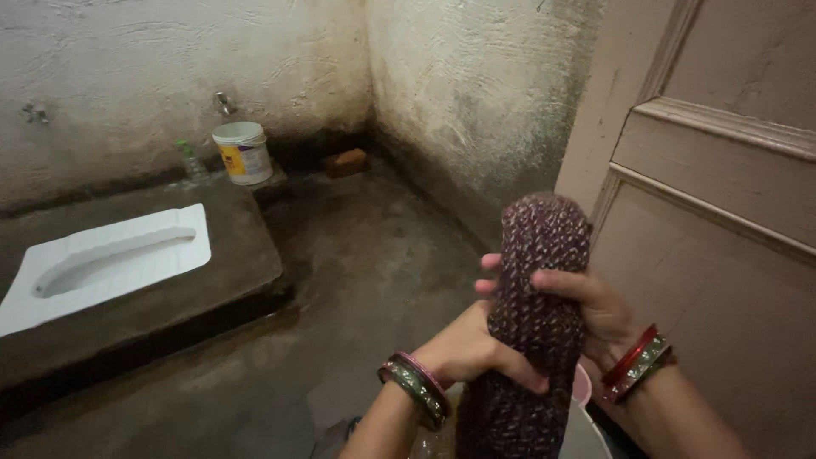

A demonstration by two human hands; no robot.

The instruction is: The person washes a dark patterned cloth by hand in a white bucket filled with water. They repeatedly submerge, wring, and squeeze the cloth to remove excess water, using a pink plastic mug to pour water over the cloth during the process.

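Observation:
A dark maroon knitted cloth stands twisted into an upright roll at the lower middle of the head view. My left hand grips it low down, thumb across the front. My right hand wraps around it higher up from the right side. Both wrists carry red and patterned bangles. The cloth's lower end hangs over a pale bucket or basin with a pink rim, mostly hidden behind the cloth and my arms.
A white squat toilet pan sits in a raised concrete platform at left. A white plastic bucket stands under a wall tap at the back. A brick lies in the corner. A pink wooden door fills the right side. The floor looks wet.

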